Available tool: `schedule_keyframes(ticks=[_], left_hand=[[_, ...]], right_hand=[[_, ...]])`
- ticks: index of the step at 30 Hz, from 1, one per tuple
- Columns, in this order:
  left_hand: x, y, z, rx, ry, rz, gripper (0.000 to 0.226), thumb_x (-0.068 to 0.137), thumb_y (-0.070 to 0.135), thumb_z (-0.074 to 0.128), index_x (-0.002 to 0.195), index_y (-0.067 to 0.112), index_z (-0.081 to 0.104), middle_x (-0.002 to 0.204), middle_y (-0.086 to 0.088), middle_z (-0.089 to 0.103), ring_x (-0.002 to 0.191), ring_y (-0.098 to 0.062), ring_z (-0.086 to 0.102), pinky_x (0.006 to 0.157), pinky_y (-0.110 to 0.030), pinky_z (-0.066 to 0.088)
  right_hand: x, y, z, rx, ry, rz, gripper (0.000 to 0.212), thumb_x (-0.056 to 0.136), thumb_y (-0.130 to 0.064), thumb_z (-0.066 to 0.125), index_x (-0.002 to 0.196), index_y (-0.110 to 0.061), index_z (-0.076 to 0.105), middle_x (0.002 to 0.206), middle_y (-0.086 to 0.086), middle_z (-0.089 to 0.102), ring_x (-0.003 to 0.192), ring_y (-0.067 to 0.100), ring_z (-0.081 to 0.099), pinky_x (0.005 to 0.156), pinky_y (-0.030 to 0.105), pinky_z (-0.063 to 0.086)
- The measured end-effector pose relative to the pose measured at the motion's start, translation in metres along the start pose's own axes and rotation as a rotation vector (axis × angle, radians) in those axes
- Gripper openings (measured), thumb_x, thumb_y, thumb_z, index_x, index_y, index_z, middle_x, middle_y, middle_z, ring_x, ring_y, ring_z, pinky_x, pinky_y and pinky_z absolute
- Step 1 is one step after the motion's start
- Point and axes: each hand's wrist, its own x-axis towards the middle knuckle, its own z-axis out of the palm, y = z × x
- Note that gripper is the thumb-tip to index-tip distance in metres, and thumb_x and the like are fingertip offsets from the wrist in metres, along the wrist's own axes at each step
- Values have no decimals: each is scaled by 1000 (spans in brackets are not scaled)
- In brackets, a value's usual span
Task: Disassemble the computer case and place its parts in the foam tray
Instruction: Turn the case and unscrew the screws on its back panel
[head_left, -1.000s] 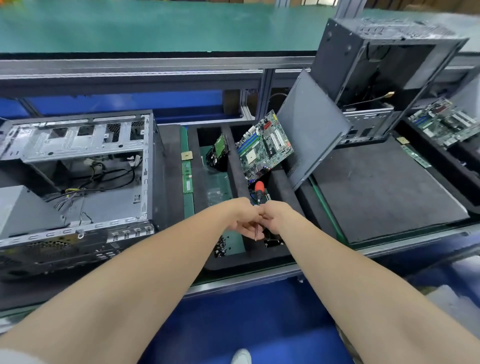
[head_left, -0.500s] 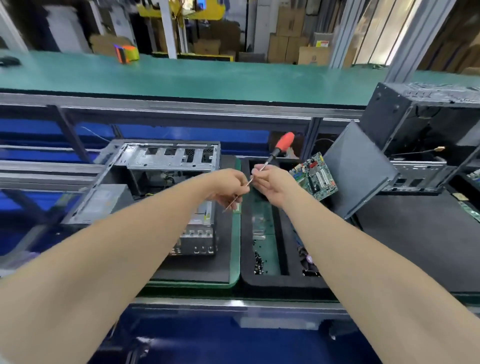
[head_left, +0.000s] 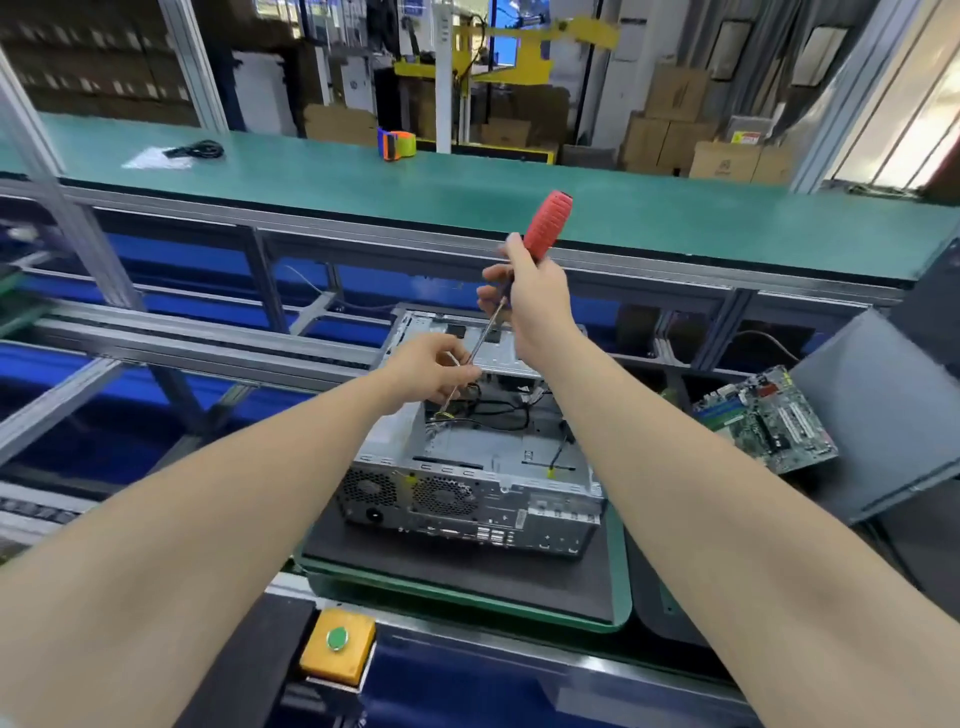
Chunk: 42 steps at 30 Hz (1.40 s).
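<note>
right hand (head_left: 535, 306) grips screwdriver (head_left: 546, 223) over open computer case (head_left: 467, 499) (loose cables (head_left: 498, 410) inside).

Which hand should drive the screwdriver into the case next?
Probably right: the right hand wraps the red handle of the screwdriver; the left hand only pinches its shaft above the computer case.

1 PC case (head_left: 467, 499), 1 screwdriver (head_left: 545, 223), 2 hands (head_left: 434, 364) (head_left: 535, 301)

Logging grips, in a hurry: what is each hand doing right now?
Left hand: pinches the shaft of the screwdriver near its tip.
Right hand: grips the screwdriver at the base of its red handle.
</note>
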Motion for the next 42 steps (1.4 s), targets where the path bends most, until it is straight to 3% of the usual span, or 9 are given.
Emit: schedule_keyframes(ticks=[3,7,11,17,23,29,33,38,42], left_hand=[[3,-20,-28,-29,-67,46,23,93,27,77,100,6,69,93,-16,76,79,-23,72,77,-38,64],[9,-45,-58,134,-159,119,5,95,24,74,95,20,77,89,2,78,86,-14,74,77,-25,61],[16,-63,-73,320,-122,180,27,101,10,60,96,30,77,87,16,77,84,4,70,73,-11,52],[28,-84,-72,415,-50,237,39,105,0,41,119,17,72,111,6,74,107,-10,66,98,-31,52],[38,-102,-64,541,-139,268,24,104,20,56,121,26,71,93,23,61,76,11,54,61,-7,38],[35,-95,-56,269,-75,163,31,108,33,43,91,27,69,80,12,69,66,-9,63,55,-20,45],[27,-83,-43,-85,-127,22,39,108,25,37,102,17,74,98,0,78,99,-15,73,85,-29,57],[5,-63,-32,-123,19,-120,47,97,36,47,57,34,72,65,20,65,73,-11,53,66,-32,37],[-12,-57,-29,-359,11,-213,26,89,38,54,85,16,65,85,-3,62,68,-17,57,60,-29,45]], right_hand=[[-1,2,37,-69,-37,-84,9,108,-29,56,109,-22,52,71,2,59,50,14,49,51,30,46],[-6,9,77,-75,-90,-131,17,104,-27,64,98,-19,50,62,-4,41,48,11,34,45,26,32],[-8,14,107,-181,-76,-182,32,97,-32,73,80,-20,49,60,-6,41,50,11,35,50,28,34],[-1,20,122,-306,7,-229,34,93,-20,74,70,-19,49,58,-4,43,55,18,36,58,37,36],[5,24,114,-273,38,-214,33,93,-15,72,71,-17,48,61,1,38,55,19,31,57,37,32],[-3,31,120,-286,10,-197,25,92,-11,73,77,-9,52,69,11,40,64,23,33,68,43,35],[-19,37,119,-272,-35,-189,27,91,-9,74,76,-9,51,66,7,40,57,20,33,61,37,35],[-53,38,105,-290,-211,-203,29,84,-7,76,68,-14,53,57,-5,45,51,10,39,55,24,37],[-87,33,90,-324,-413,-217,21,74,-12,72,70,-12,52,61,-5,46,58,11,40,62,26,36]])
